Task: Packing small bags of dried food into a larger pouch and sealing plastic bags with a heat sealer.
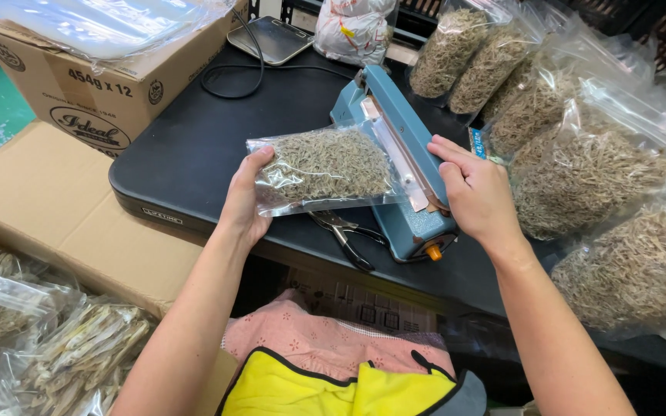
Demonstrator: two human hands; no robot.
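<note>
My left hand (245, 202) grips the left end of a clear plastic bag of small dried fish (324, 166). The bag's open right end lies across the bar of a blue heat sealer (395, 115) on the black table (186, 146). My right hand (475, 192) rests palm down on the sealer's arm near its front end, fingers together and pressing on it. An orange knob (434, 252) sticks out at the sealer's near end.
Black pliers (346, 237) lie under the bag at the table's front edge. Several filled bags of dried fish (587, 166) pile up at the right. A cardboard box (94, 77) stands at the back left, a scale (275, 38) behind, more bags (48, 347) lower left.
</note>
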